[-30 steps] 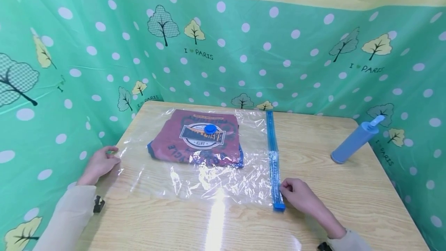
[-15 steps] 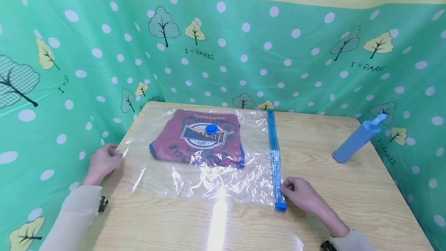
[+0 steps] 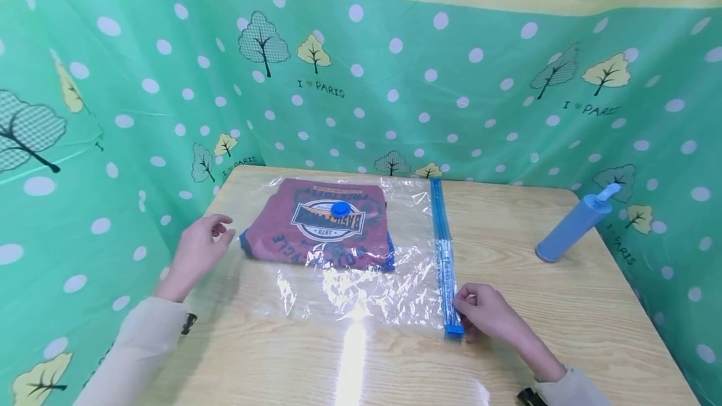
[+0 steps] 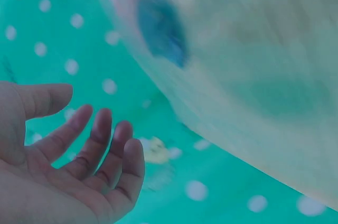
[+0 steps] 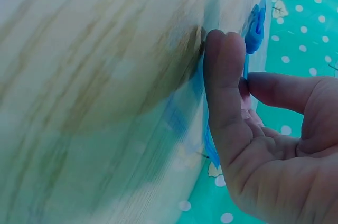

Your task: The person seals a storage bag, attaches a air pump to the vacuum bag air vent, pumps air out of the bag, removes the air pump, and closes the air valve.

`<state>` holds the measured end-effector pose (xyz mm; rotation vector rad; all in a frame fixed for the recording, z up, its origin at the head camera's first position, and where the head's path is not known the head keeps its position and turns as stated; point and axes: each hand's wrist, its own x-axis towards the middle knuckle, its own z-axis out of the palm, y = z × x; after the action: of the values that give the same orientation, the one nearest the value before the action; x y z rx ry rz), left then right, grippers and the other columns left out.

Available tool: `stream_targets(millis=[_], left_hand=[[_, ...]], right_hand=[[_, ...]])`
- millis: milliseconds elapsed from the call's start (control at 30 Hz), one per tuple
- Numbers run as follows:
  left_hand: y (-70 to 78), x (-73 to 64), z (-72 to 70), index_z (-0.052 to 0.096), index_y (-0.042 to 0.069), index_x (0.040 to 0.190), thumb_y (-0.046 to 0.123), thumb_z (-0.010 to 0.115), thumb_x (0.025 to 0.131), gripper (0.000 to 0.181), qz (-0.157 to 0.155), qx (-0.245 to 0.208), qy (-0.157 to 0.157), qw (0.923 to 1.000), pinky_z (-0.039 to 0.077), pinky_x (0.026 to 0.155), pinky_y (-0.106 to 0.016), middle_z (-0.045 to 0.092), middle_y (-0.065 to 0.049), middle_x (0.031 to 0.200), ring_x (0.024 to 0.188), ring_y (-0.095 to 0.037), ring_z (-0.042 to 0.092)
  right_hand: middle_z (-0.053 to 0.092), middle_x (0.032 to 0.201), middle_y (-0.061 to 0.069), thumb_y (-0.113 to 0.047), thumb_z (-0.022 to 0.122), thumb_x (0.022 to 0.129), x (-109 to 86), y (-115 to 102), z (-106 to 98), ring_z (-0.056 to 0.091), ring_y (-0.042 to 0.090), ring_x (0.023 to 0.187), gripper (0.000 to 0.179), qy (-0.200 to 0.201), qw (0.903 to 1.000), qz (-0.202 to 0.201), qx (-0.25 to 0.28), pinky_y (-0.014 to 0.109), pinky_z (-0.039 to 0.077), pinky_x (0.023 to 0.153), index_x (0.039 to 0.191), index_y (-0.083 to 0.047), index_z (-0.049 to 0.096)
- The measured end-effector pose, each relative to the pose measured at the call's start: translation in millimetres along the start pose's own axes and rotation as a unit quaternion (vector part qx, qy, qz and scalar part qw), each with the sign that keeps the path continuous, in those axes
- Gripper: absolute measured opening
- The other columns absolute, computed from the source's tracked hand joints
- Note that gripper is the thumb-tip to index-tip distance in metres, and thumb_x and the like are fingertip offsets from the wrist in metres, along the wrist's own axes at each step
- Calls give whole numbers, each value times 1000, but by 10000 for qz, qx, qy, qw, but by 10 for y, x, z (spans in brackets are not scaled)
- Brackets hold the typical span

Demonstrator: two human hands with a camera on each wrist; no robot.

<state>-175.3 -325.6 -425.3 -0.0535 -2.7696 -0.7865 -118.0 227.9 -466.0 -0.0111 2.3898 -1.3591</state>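
Note:
A clear vacuum storage bag (image 3: 410,221) lies flat on the wooden table, with a folded maroon T-shirt (image 3: 267,230) inside. Its round blue valve cap (image 3: 341,209) sits over the shirt print. Along the bag's right side runs a blue zip strip (image 3: 442,230), and a blue slider (image 3: 454,331) is at the near end. My right hand (image 3: 492,312) pinches the strip's edge close to the slider, thumb against fingers in the right wrist view. Raised over the bag's left side, my left hand (image 3: 202,248) holds nothing; its fingers (image 4: 97,139) are loosely bent.
A blue hand pump (image 3: 572,229) with a pale handle stands at the table's right side. Green dotted curtain (image 3: 361,124) closes off the back and both sides. Light glares off the wooden table (image 3: 282,362) near the front.
My left hand has left the bag's left edge, rising and moving right toward the shirt. The right hand stays at the zip strip, nearly unmoved. Bag and pump lie as before.

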Motion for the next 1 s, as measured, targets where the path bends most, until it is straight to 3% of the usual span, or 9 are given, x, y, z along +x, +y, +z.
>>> stream_targets(millis=[233, 400, 567, 767, 1000], left_hand=[[541, -108, 155, 68, -5, 126, 5, 69, 99, 29, 445, -431, -371, 9974, 55, 77, -44, 69, -17, 105, 92, -29, 63], [1000, -130, 348, 71, 0, 122, 7, 72, 99, 24, 1021, -993, -514, 9885, 58, 79, -40, 70, -9, 103, 93, -23, 65], [1475, -216, 479, 71, 3, 125, 12, 75, 98, 28, 1474, -1039, -718, 9810, 57, 84, -42, 70, -4, 106, 97, -22, 66], [1967, -369, 595, 72, 7, 126, 19, 76, 98, 30, 2138, -975, -956, 9673, 57, 91, -41, 72, -2, 114, 104, -22, 68], [2355, -500, 756, 72, 10, 125, 24, 78, 97, 32, 3106, -646, -985, 9432, 55, 96, -38, 71, 0, 117, 108, -18, 67]], right_hand=[[64, 70, 10, -11, 61, 106, -15, -26, -44, 69, 31, 59, 17, -150, 9985, -193, 493, 38, 60, 56, 105, 6, 63], [63, 80, 9, -9, 59, 106, -16, -86, -81, 64, 25, 70, 17, 6, 9962, -56, 874, 38, 61, 62, 107, 7, 63], [62, 82, 8, -10, 60, 106, 20, -165, -82, 60, 22, 74, 17, 123, 9929, 82, 1183, 37, 60, 65, 110, 7, 61], [61, 74, 5, -10, 61, 106, 70, -273, -110, 61, 19, 69, 25, 155, 9873, -35, 1580, 38, 62, 68, 120, 10, 57], [66, 76, 8, -11, 60, 107, 93, -406, -127, 67, 21, 66, 37, 254, 9830, -102, 1817, 39, 63, 69, 135, 9, 46]])
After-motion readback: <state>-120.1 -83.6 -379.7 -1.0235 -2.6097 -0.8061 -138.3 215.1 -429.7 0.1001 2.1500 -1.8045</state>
